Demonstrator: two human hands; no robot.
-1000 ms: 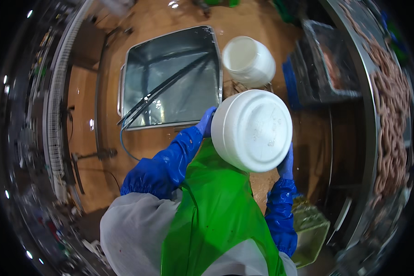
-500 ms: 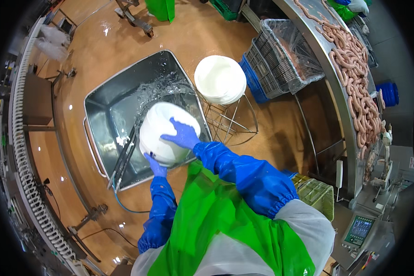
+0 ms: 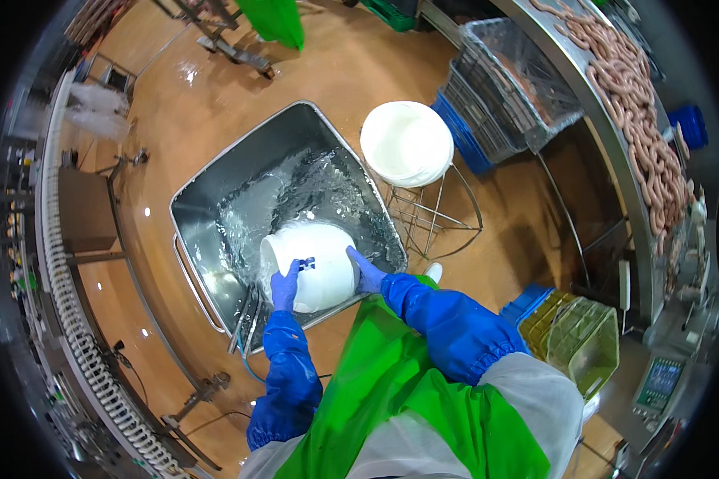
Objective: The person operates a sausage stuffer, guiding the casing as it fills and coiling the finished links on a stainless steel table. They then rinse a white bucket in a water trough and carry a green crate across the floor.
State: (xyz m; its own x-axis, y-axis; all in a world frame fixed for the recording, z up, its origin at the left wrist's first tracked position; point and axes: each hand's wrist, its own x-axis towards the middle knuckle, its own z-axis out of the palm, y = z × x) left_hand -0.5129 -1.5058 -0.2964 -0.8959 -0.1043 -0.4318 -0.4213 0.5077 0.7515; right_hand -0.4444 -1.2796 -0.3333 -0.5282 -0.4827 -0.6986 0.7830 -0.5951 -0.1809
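Observation:
A white plastic bucket (image 3: 323, 275) with a dark blue mark lies tilted on its side over the near part of a grey metal tub (image 3: 252, 152). My left hand (image 3: 286, 287), in a purple-blue glove, grips the bucket's left end. At its right end, my gloved right hand (image 3: 365, 271) holds it too, the fingers partly hidden. Water churns and foams in the tub around the bucket. Dark hoses (image 3: 252, 319) hang over the tub's near left edge, beside my left hand.
Right of the tub, another white bucket (image 3: 407, 144) sits on a wire stand (image 3: 427, 211). Farther right are grey and blue crates (image 3: 487, 104) and a metal table (image 3: 571, 60) heaped with sausages (image 3: 635, 120). A yellowish crate (image 3: 583, 339) stands near right; a conveyor (image 3: 56, 263) runs along the left.
The bucket has turned onto its side, and its blue mark now faces up. My right hand has moved from its upper side to its right end. Water has spread through the tub.

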